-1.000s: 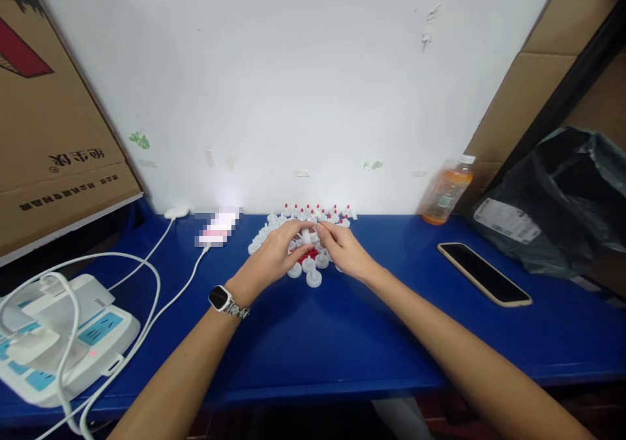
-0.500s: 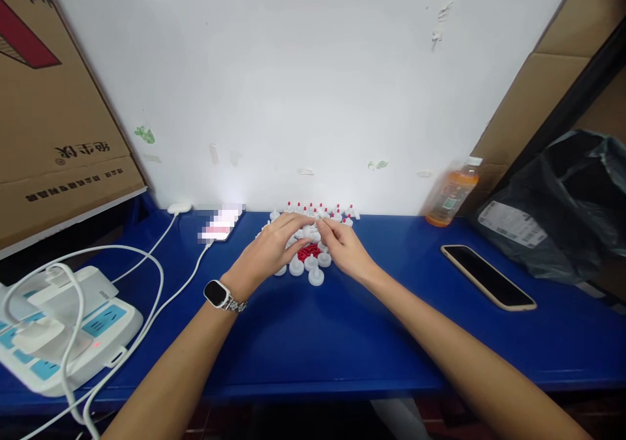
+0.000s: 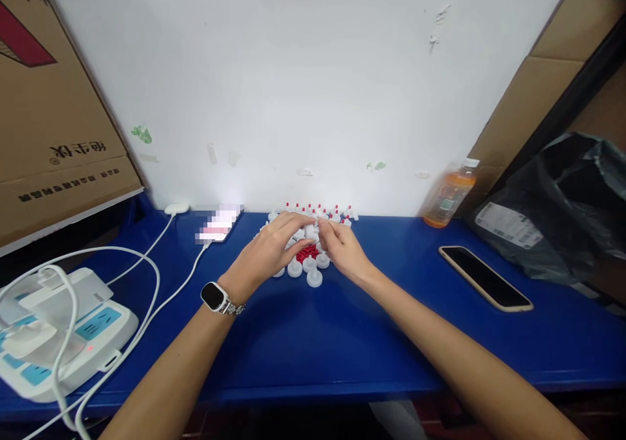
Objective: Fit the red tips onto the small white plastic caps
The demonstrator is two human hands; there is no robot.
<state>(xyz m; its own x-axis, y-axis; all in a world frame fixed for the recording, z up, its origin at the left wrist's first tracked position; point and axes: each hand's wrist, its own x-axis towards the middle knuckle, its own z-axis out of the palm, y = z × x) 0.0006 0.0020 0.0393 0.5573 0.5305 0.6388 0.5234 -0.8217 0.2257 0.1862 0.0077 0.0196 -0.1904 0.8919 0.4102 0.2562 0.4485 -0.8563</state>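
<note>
My left hand (image 3: 271,248) curves over a white nozzle cap (image 3: 311,233), its fingers and thumb closed around it. From the other side, my right hand (image 3: 345,249) pinches at the upper end of the same cap; its fingertips hide what is between them. Below the hands lies a heap of small red tips (image 3: 307,253). White nozzle caps without red tips, one of them (image 3: 314,278) in front, stand around the heap. Behind the hands, several white caps with red tips (image 3: 336,212) stand near the wall.
A lit phone (image 3: 222,223) on a cable and a white power strip (image 3: 92,336) lie left on the blue table (image 3: 323,349). To the right are an orange drink bottle (image 3: 450,195), a dark-screened phone (image 3: 484,278) and a black plastic bag (image 3: 552,212). Cardboard (image 3: 63,101) stands left.
Both hands stay together at the white nozzle cap, with only a slight shift of the right fingers. The whole view has moved a little.
</note>
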